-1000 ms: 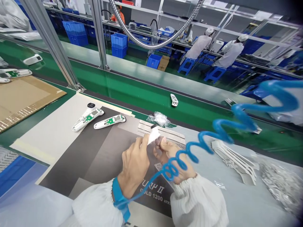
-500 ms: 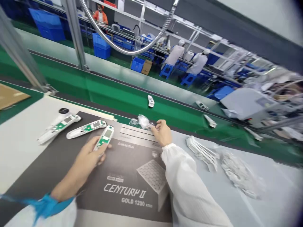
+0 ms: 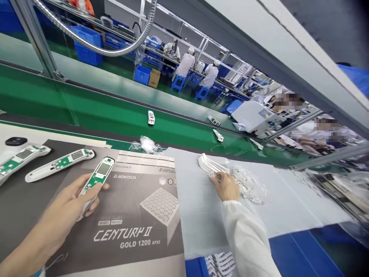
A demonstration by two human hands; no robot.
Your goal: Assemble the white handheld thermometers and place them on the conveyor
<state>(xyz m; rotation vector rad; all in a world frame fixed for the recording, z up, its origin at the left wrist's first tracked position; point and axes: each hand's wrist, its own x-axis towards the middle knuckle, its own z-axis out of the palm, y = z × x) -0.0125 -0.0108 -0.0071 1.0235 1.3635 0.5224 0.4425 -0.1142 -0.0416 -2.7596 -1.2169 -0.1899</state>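
My left hand [image 3: 67,204] is closed around a white handheld device housing [image 3: 104,168], which shows a green circuit board and a small grey screen facing up. It is held tilted over a printed cardboard box panel [image 3: 135,200]. My right hand [image 3: 227,187] is over the grey sheet, fingers curled together at the near ends of several thin white plastic parts [image 3: 208,163]. What its fingertips grip is hidden. Just right of it lies a clear bag [image 3: 249,184] of small white pieces. Two similar open housings, one a white shell [image 3: 60,165], lie at the left.
A crumpled clear plastic bag [image 3: 147,144] lies at the bench's back edge. Beyond runs a green conveyor belt [image 3: 115,115] carrying several white housings [image 3: 151,117]. A blue bin [image 3: 198,267] with white parts stands below the grey sheet [image 3: 198,219]. Co-workers sit farther back.
My right hand has moved right, from the crumpled clear bag to the thin white parts on the grey sheet. The view has turned right. My left hand still holds the device housing.
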